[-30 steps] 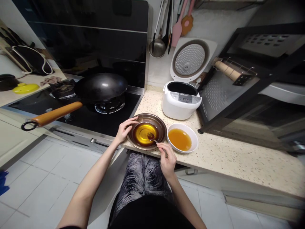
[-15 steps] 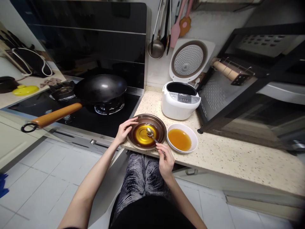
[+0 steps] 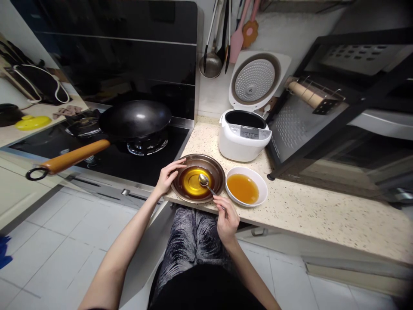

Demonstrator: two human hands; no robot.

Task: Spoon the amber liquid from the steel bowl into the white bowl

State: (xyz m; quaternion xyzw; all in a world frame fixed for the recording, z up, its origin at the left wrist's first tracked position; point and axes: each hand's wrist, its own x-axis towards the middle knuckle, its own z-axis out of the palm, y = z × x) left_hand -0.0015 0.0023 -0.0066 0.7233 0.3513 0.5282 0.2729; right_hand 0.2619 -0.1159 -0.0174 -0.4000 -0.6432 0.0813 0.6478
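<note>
A round metal basin (image 3: 218, 170) with amber liquid (image 3: 191, 186) in it stands at the counter's front edge. My left hand (image 3: 167, 177) grips its left rim, thumb and fingers over the edge. In my right hand (image 3: 227, 218) is the handle of a metal spoon (image 3: 204, 181), whose bowl is over or in the liquid near the basin's middle; I cannot tell if it touches the surface. Close on the right sits a white bowl (image 3: 265, 191) holding cloudier orange-brown liquid (image 3: 242, 188).
A white rice cooker (image 3: 243, 146) stands behind with its lid up. On the stove to the left rests a black wok (image 3: 135, 118), its wooden handle pointing toward me. A dark metal rack (image 3: 290, 150) borders the counter (image 3: 322, 211) at right. Utensils (image 3: 211, 64) hang on the wall.
My right hand has shifted slightly right with the spoon. The left hand stays at the basin's rim.
</note>
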